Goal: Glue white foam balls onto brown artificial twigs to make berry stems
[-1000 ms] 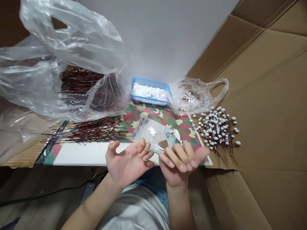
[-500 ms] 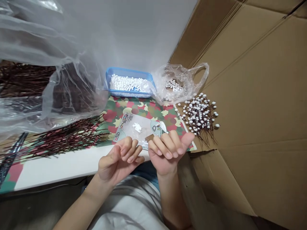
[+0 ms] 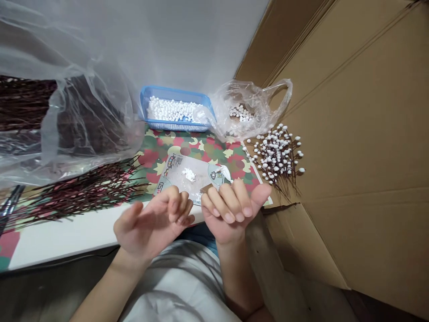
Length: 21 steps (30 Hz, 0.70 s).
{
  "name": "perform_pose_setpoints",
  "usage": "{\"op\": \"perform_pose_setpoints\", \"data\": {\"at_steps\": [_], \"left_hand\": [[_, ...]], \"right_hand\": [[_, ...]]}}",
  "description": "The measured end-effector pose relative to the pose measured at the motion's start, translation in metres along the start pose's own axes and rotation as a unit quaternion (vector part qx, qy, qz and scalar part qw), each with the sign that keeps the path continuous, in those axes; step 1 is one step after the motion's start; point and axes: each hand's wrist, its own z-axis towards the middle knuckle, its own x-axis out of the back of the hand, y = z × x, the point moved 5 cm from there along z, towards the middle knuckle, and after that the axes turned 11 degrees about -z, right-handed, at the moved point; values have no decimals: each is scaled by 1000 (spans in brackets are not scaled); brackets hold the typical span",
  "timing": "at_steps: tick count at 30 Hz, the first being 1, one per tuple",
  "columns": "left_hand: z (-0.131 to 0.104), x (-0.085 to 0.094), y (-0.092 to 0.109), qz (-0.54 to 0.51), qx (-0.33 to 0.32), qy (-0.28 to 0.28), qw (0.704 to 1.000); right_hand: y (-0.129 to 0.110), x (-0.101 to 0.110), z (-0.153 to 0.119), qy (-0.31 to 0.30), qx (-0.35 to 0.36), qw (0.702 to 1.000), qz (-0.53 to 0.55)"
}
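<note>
Both hands are raised palm up over the front edge of the table. My left hand [image 3: 150, 221] holds nothing; its fingers are loosely curled and its thumb stands well apart, with the bare palm showing. Close beside it, my right hand [image 3: 231, 212] is also empty, with bent fingers and the thumb stretched out to the right. Just beyond them lies a printed card [image 3: 201, 181] bearing a small white heap [image 3: 188, 175] of soft-looking material. The hands cover the card's near edge. A bundle of dark red-brown stems [image 3: 90, 190] lies left of my left hand.
A blue basket [image 3: 144, 100] of white balls stands at the back, beside a clear plastic bag [image 3: 250, 91] with more white-tipped pieces. White-tipped stems [image 3: 279, 152] are piled at right against a cardboard wall [image 3: 362, 134]. Plastic sheeting [image 3: 94, 116] covers more stems at left. Camouflage-patterned cloth [image 3: 187, 145] covers the table.
My left hand has moved left, its thumb swinging away from the fingers and its palm opening more. My right hand has kept nearly the same pose. The view has shifted slightly.
</note>
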Motion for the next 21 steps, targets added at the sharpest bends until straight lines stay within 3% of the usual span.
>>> {"op": "perform_pose_setpoints", "data": {"at_steps": [3, 7, 10, 13, 15, 18, 21], "left_hand": [[-4, -1, 2, 31, -27, 10, 999], [-9, -4, 10, 133, -93, -23, 987], [-16, -13, 17, 248, -151, -53, 955], [-22, -25, 19, 342, -181, -36, 921], [-24, -38, 22, 416, -235, -34, 878], [-24, -58, 25, 536, -308, -80, 782], [-21, -65, 26, 606, -331, -105, 716]], "right_hand": [[-2, -3, -3, 22, 9, 997, -69], [-6, -9, -10, 52, 31, 986, -155], [-8, -14, -15, 57, 55, 972, -220], [-10, -18, -20, 64, 77, 954, -281], [-11, -21, -23, 81, 91, 939, -321], [-13, -24, -27, 100, 110, 911, -385], [-15, -29, -29, 92, 132, 893, -421]]}}
